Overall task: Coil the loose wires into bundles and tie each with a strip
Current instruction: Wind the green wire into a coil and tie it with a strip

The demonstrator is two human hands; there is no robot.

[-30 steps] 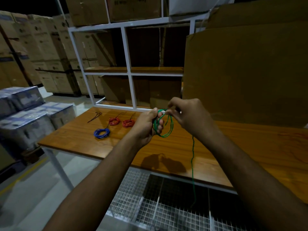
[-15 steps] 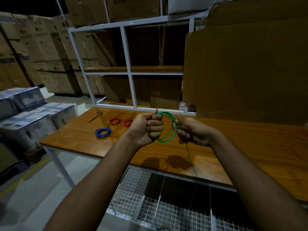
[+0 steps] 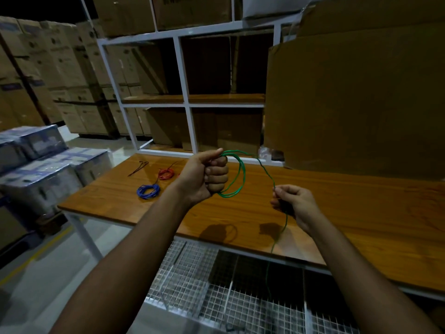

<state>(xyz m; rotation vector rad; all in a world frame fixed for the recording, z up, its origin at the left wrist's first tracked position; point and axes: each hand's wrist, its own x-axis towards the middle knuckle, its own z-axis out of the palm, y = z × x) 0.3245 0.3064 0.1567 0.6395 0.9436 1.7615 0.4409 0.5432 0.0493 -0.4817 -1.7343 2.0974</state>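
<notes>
While our left hand (image 3: 204, 175) grips the springy green coil (image 3: 237, 174), our right hand (image 3: 292, 203) pinches its limp, light tail.

Dim, overhead light. Hand shadows fall on table (image 3: 337, 203) near front edge. Wide-angle bending at frame edges; background murky, slightly soft.

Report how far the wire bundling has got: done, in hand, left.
Done, by the look of it: a blue coil and a red coil lie on the table; whether they are tied is too small to tell. In hand: the left hand grips green wire loops while the right hand pinches its loose tail. Left: winding in the tail that hangs past the table edge, then tying.
</notes>
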